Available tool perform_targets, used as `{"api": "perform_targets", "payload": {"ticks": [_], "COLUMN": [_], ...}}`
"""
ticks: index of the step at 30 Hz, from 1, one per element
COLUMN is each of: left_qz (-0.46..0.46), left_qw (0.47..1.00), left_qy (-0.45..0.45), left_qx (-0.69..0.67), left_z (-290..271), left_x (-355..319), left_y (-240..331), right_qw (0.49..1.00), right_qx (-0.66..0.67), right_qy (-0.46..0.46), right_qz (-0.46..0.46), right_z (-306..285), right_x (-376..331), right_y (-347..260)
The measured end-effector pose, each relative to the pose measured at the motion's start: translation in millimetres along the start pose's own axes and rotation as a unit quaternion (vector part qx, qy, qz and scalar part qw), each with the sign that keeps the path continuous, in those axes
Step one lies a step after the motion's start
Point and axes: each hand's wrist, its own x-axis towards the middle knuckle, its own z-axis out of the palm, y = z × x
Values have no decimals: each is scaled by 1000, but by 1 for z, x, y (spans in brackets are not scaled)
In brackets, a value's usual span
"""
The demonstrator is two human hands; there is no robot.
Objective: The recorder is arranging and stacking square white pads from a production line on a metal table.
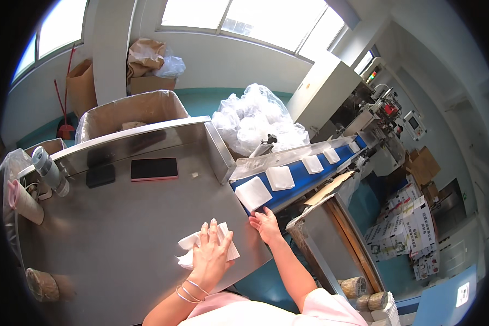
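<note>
The left hand (211,255), fingers spread, rests over a folded white paper napkin (188,242), its left side rumpled into loose flaps, near the right edge of the grey metal bench (119,239). The right hand (264,224), fingers apart, is just beside a flat, square white napkin (253,194) on the blue conveyor belt (299,181).

Soft-looking matt paper sheets (188,243) near, smooth metal table (119,233) with a dull sheen, smooth belt (298,176) at right, crinkled glossy plastic bags (261,117) far, matt cardboard box (130,111) far left
</note>
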Motion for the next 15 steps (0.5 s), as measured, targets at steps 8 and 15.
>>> {"api": "perform_targets", "payload": {"ticks": [8,15], "left_qz": [3,40], "left_qw": [998,998], "left_qy": [34,46], "left_qx": [-45,-34], "left_z": [8,10], "left_x": [2,2], "left_y": [-6,-3], "right_qw": [891,900], "right_qx": [-303,-346], "right_qy": [-329,-263], "right_qz": [-84,4], "right_z": [45,41], "right_x": [-70,-66], "right_y": [-25,-17]}}
